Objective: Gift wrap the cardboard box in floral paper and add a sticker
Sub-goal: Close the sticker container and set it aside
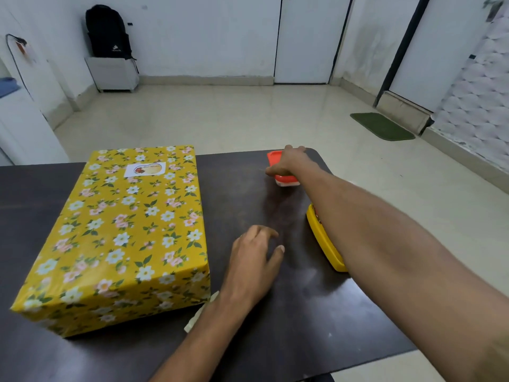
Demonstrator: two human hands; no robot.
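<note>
The gift-wrapped box (121,235) sits on the left of the dark counter (289,326), fully covered in yellow floral paper. A white sticker (145,169) with a heart and a red figure is on its far top; the writing is too small to read. The left hand (254,264) rests just right of the box, fingers loosely curled, holding nothing. The right hand (289,162) is well apart from the box at the far edge, gripping a red-lidded container (286,180). A yellow container (325,244) lies under that forearm.
</note>
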